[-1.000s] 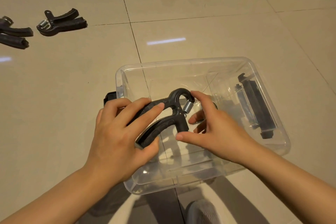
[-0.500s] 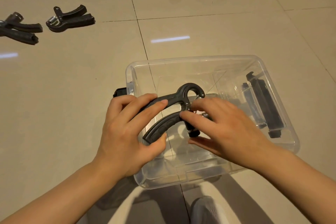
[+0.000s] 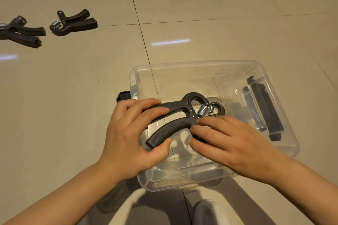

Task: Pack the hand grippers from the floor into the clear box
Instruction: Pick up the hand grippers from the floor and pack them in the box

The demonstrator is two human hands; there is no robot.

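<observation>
Since the earlier frame, the right hand (image 3: 236, 144) has been slid down off the spring end and is now laid lower on the hand gripper (image 3: 175, 115), fingertips pinching around the pivot; the gripper itself looks a bit lower over the clear box (image 3: 192, 64) too.

Left hand (image 3: 131, 137) is wrapped round both handles, fingers over the upper one and thumb hooked under the tip of the lower one. So the gripper is being held by 2 hands, just above the box's open top, not yet put down. A second gripper seems to be sitting in the box already, only its spring and loop (image 3: 216, 110) can be seen past the right hand.

Handling-wise: probably hard plastic with a steel spring (image 3: 202, 110), so stiff, light-ish, nothing fragile. Handles look textured, so slipping shouldn't be an issue. Best grabbed by the handles, away from the coil, so no skin gets nipped if it's squeezed.

2 more are still left on the floor: one (image 3: 73, 23) at upper left, another (image 3: 22, 33) by the frame edge.
</observation>
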